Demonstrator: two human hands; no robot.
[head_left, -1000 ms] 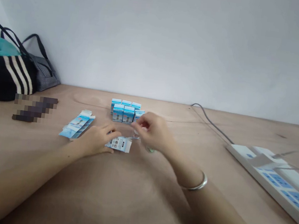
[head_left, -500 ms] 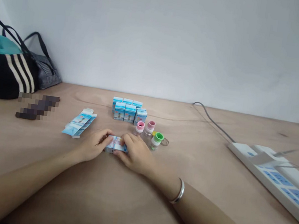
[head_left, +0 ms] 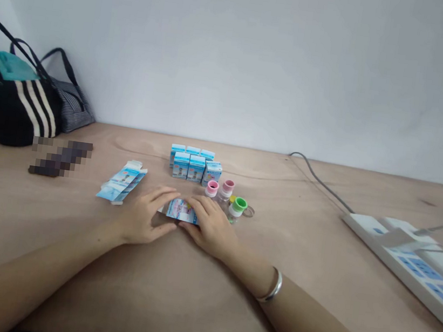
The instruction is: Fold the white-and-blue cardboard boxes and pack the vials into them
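Observation:
A small blue-and-white carton (head_left: 182, 211) with a pinkish print lies flat on the table, a pale flap at its left end. My right hand (head_left: 213, 227) wraps round its right end, fingers on top and thumb along the near edge. At the other end my left hand (head_left: 144, 216) is open, thumb and fingers spread apart around the flap; whether it touches the carton I cannot tell. Right behind my right hand are clear little bottles with pink collars (head_left: 212, 187) and a green collar (head_left: 240, 205), partly hidden by the hand.
Several upright blue-and-white cartons (head_left: 196, 168) stand in two rows farther back. Flattened cartons (head_left: 123, 181) lie in a pile on the left, near a dark blurred-out object (head_left: 63, 159). Bags (head_left: 16, 112) stand far left; a white power strip (head_left: 405, 261) with a grey cable lies right.
My left hand has loosened from the carton's left end, its thumb and fingers now spread. A pale flap shows there. The whole view has shifted slightly.

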